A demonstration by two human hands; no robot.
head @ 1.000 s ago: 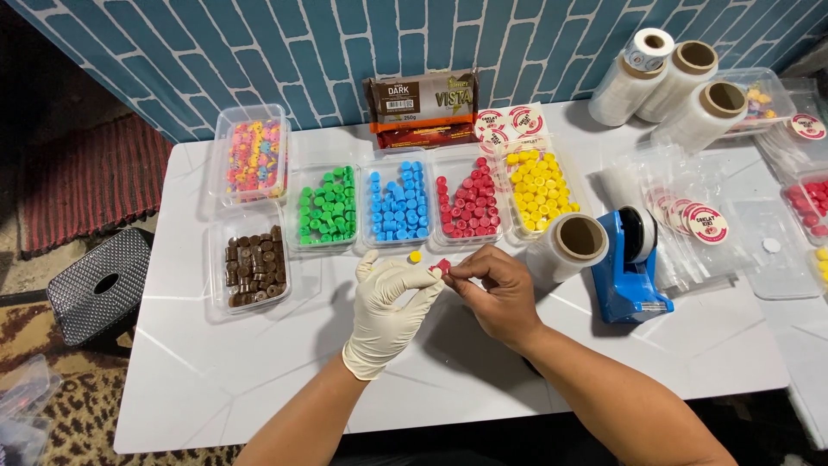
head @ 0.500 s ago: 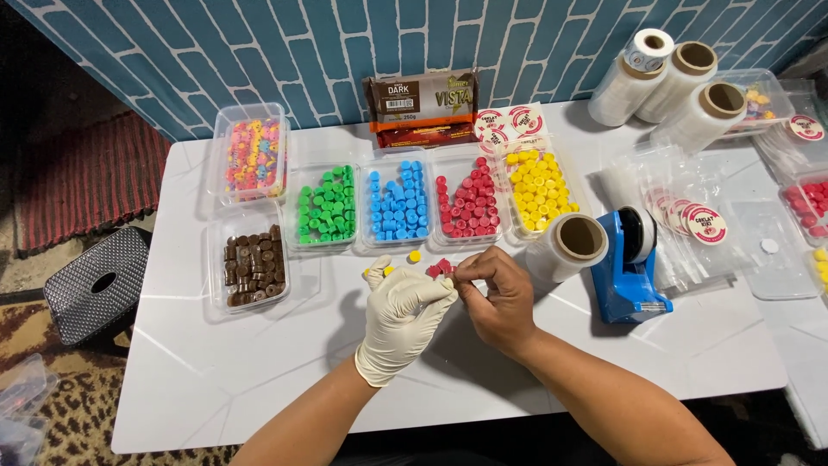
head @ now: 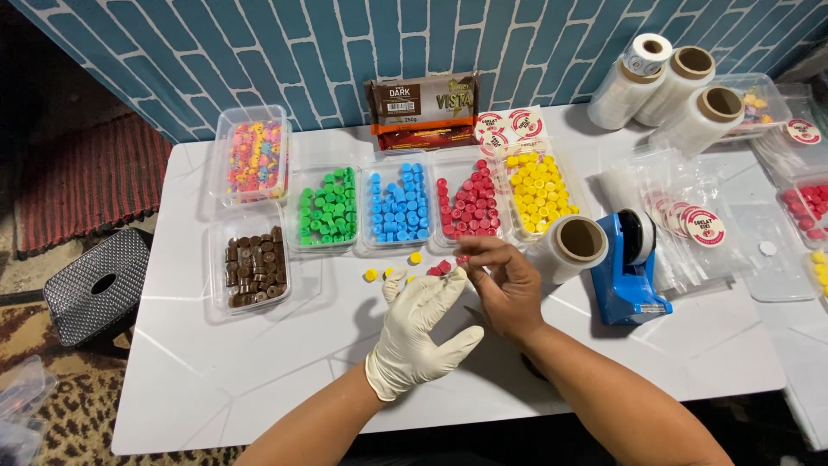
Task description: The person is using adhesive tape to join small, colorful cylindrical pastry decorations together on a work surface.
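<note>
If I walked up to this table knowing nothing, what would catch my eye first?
Probably the row of clear trays across the middle: green pieces, blue pieces, red pieces and yellow pieces. Just in front, the gloved left hand and bare right hand meet over a few loose yellow and red pieces, beside a blue tape dispenser.

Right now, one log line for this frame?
left hand: gloved, open, by loose yellow pieces | right hand: bare, pinching red piece | red tray: just behind | table: white
</note>
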